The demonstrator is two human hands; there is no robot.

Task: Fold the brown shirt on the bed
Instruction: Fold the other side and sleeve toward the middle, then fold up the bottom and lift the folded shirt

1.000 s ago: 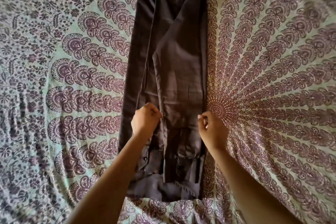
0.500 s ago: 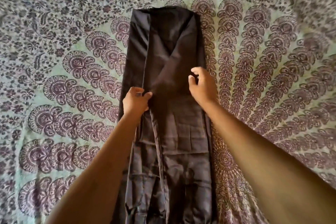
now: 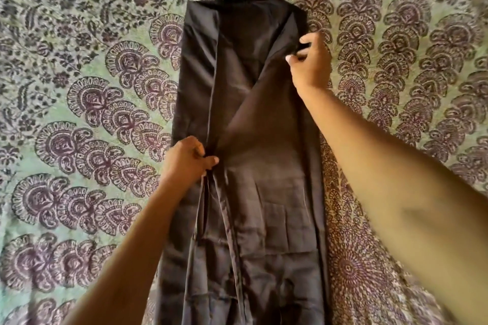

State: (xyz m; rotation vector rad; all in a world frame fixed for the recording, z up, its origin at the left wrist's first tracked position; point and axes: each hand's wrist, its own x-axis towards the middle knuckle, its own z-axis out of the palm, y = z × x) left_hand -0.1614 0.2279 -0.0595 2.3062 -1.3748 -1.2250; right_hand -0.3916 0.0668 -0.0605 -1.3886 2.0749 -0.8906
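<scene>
Working on the brown shirt (image 3: 264,166), laid lengthwise down the middle of the bed (image 3: 92,87) from 12 to 6 o'clock and already narrowed to a long strip with both sides turned in. Gripping it with the left hand (image 3: 187,159) at about 9 o'clock of the strip, fingers curled and pinched on the inner edge of the left flap at mid-length. Holding it with the right hand (image 3: 311,60) up at 1 o'clock, close to the far right corner, thumb and fingers clamped on the outer edge there.

Against a second ago: shifted both hands away from the near end, then sent the right on ahead toward the far end while keeping the left about halfway. No visible change to the strip's outline or to the crossed flaps.

Probably squaring and tidying the side folds along their length. Judging the lengthwise stage done or nearly so, with the end-to-end fold not yet begun. Worth minding the smooth, slippery-looking cloth, likely to slide open if let go unevenly.
</scene>
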